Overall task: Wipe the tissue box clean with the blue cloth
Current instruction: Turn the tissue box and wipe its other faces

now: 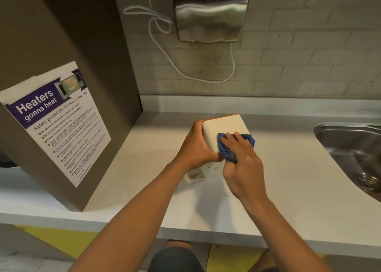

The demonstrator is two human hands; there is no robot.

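Head view, downward onto countertop [288, 179]

Tissue box [221, 130] cream-white, orange edge; cloth [228, 148] blue; counter [288, 179] white; sink [354, 148] steel grey.

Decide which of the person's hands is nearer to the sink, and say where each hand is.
The right hand, pressing the blue cloth on the tissue box, is nearer the sink. The left hand grips the box's far side.
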